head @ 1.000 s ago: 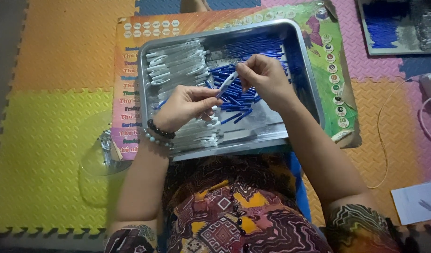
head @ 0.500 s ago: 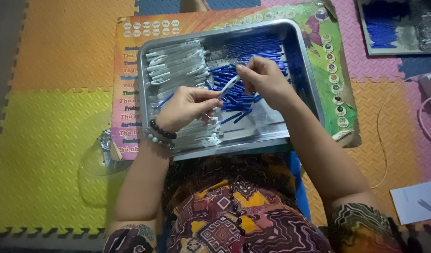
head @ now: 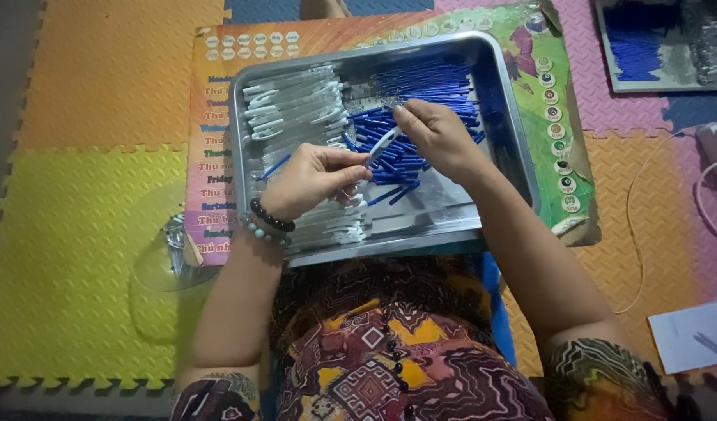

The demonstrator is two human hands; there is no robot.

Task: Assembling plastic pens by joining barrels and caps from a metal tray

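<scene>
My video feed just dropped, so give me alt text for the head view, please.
Seen from above, a seated person's left hand and right hand hold a white pen barrel between them over a metal tray on the lap. The tray holds white pen barrels at left and blue refills at right, on colourful foam floor mats.

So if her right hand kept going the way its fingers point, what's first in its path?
Probably the blue pen parts piled in the metal tray; the right hand points up-left at them, though its height above them is unclear.
</scene>
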